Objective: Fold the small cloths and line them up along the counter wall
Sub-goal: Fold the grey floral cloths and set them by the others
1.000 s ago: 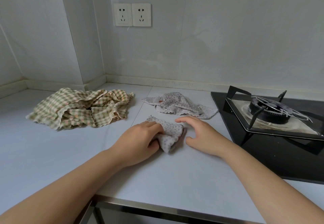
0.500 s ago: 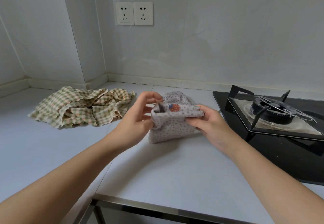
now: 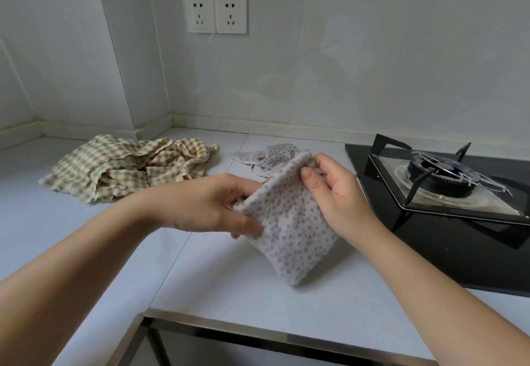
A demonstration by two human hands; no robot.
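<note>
Looking down, we see a big pale wall (image 3: 372, 64) behind a white counter (image 3: 229, 294). On the right side of the counter sits a black stove (image 3: 430, 236) with one burner (image 3: 438, 173). On the left, near the corner of the wall, a checked cloth (image 3: 123, 170) lies in a crumpled heap. It is not folded.

We hold a dotted cloth (image 3: 292, 231) up over the middle of the counter, between the heap and the stove. It looks doubled over. Its low corner hangs close to the counter, but we cannot tell if it touches. Behind it a second dotted cloth (image 3: 263, 156) lies rumpled on the counter, partly hidden by the one we hold.

Our left hand (image 3: 206, 202) pinches the left edge of the held cloth, with the thumb in front and the fingers tucked behind. Our right hand (image 3: 338, 193) grips the top right corner, with the thumb on the front and the fingers curled round the back.

Two white sockets (image 3: 215, 13) sit side by side high on the wall.
</note>
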